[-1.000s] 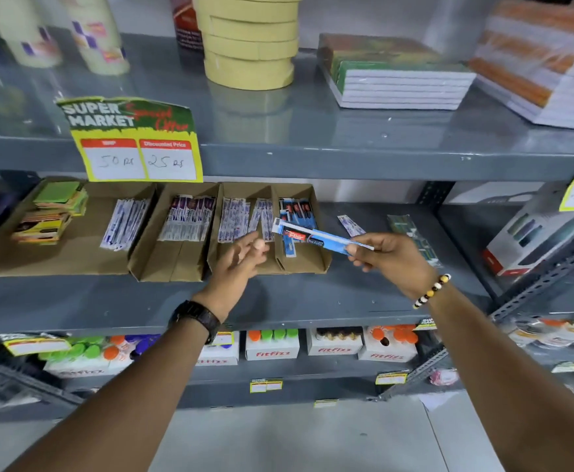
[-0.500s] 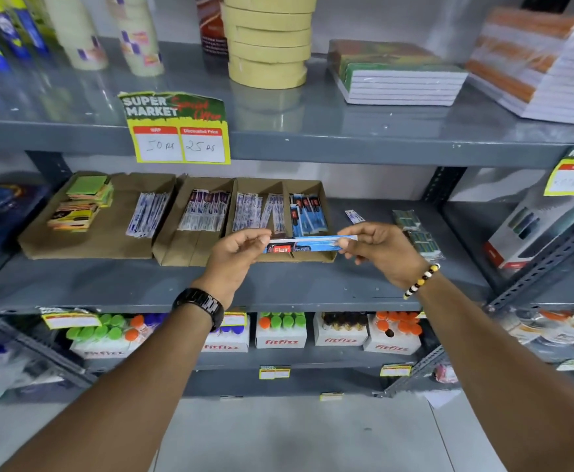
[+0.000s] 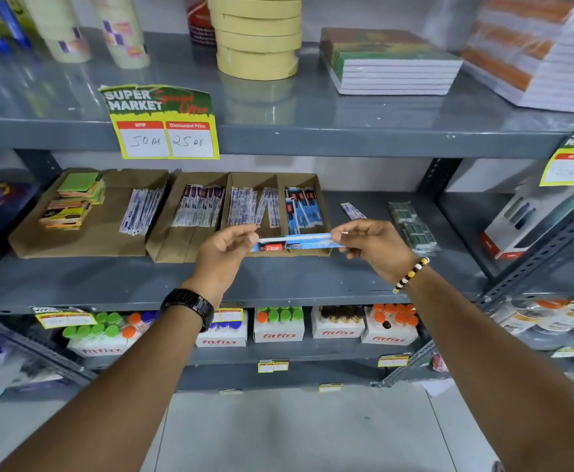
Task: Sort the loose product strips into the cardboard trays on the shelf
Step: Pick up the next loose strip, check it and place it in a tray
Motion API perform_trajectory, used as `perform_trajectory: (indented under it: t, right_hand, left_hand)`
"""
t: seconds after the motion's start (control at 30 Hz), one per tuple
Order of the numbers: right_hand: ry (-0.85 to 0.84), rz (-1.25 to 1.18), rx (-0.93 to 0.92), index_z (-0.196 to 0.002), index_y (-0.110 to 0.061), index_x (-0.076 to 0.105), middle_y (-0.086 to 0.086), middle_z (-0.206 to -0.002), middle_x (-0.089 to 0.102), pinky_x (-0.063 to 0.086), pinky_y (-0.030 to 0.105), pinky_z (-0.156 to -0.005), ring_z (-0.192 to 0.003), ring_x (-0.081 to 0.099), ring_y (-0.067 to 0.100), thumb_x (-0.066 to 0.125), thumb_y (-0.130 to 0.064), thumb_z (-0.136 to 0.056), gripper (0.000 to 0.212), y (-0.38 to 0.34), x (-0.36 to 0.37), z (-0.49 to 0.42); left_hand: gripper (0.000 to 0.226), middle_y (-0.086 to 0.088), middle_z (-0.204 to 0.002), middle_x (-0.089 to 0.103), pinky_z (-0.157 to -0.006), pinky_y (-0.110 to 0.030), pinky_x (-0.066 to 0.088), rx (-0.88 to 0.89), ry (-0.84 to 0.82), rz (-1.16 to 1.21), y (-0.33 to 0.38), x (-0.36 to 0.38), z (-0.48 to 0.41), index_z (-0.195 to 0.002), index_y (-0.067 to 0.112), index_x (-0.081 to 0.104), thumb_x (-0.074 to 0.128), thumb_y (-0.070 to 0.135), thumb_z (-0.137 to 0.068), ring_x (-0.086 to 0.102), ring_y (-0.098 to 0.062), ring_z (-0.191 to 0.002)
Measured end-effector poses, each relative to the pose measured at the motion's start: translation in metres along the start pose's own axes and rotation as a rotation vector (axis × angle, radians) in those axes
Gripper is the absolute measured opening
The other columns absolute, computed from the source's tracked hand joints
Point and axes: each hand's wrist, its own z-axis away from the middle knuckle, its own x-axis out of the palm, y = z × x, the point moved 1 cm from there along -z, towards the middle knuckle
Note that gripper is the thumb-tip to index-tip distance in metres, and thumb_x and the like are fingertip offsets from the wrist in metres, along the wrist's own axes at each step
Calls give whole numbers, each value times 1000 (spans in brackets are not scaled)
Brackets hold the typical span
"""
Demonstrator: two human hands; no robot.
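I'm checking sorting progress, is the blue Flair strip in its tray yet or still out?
Out. The blue Flair strip is held level between the left hand and right hand, in front of the cardboard tray.

Left hand [image 3: 222,252] and right hand [image 3: 372,247] pinch one blue strip [image 3: 296,242] — level, before the cardboard tray [image 3: 319,199].

A green and yellow sign [image 3: 161,121] hangs from the front edge of the upper shelf [image 3: 347,137], near its left end. It reads "SUPER MARKET", with red script beside it too blurred to read. Below, its two white boxes are headed "MRP" and "Discounted Price", handwritten "50 rs" and "25 rs". The blue strip [image 3: 297,242] bears a red patch reading "Flair" at its left end. On the bottom shelf, white boxes [image 3: 278,333] along the front edge read "fitfizz" in red.
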Motion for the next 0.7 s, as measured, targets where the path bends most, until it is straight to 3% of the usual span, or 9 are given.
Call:
perform_trajectory:
  t: [0.1, 0.17, 0.27, 0.33, 0.47, 0.57, 0.67, 0.7]
  right_hand:
    - [117, -112, 77, -88, -4, 76, 8, -77, 72, 51, 24, -57, -63, 61, 17, 73, -3, -82, 6, 13, -4, -6]
    - [196, -194, 151, -87, -7, 74, 7, -76, 72, 53, 24, -58, -63, 62, 18, 70, -2, -84, 7, 23, -5, -11]
    - [284, -298, 230, -89, -9, 72, 13, -82, 71, 55, 25, -62, -68, 65, 20, 65, 0, -86, 12, 36, 0, -20]
    - [338, -341, 254, -88, -8, 71, 15, -84, 71, 58, 27, -64, -72, 67, 23, 62, 2, -87, 13, 44, 7, -30]
    - [428, -397, 281, -88, -1, 67, 21, -86, 71, 61, 33, -75, -71, 70, 25, 63, 3, -87, 6, 52, 28, -53]
    - [485, -407, 285, -97, 8, 65, 24, -90, 71, 62, 28, -65, -71, 70, 26, 63, 4, -86, 11, 53, 45, -73]
    - [552, -435, 254, -82, 4, 65, 27, -97, 70, 62, 33, -71, -84, 72, 33, 63, 9, -83, 5, 52, 57, -93]
    - [583, -458, 250, -75, 1, 63, 27, -97, 70, 61, 36, -75, -88, 72, 35, 64, 10, -82, 12, 53, 60, -99]
  left_hand:
    - [34, 2, -133, 63, -95, -17, 41, 4, -62, -199, -21, 0, -9, -134, 29, 58, 55, 30, -100, 58, -11, -121]
    - [48, -1, -145, 53, -105, -27, 39, -4, -121, -479, -46, -2, -15, -147, 26, 43, 51, 37, -101, 47, -19, -134]
    - [63, -10, -158, 35, -116, -45, 29, 83, -151, -940, -80, 0, -21, -152, 18, 33, 43, 51, -99, 27, -31, -146]
    - [78, -11, -161, 28, -119, -50, 23, 122, -173, -1113, -98, 6, -23, -153, 16, 30, 24, 67, -93, 20, -35, -148]
    - [91, -9, -166, 13, -123, -51, 5, 137, -234, -1255, -131, 12, -23, -156, 15, 18, -1, 72, -87, 3, -30, -153]
    - [90, -11, -164, 19, -123, -52, 4, 174, -228, -1283, -147, 13, -22, -155, 14, 23, -8, 69, -91, 6, -29, -153]
    - [84, -8, -165, 11, -123, -53, 2, 181, -248, -1300, -150, 14, -25, -156, 18, 17, -9, 65, -90, 2, -29, -153]
    - [82, -9, -165, 12, -123, -54, 4, 185, -250, -1301, -150, 14, -25, -156, 18, 18, -5, 64, -92, 4, -30, -153]
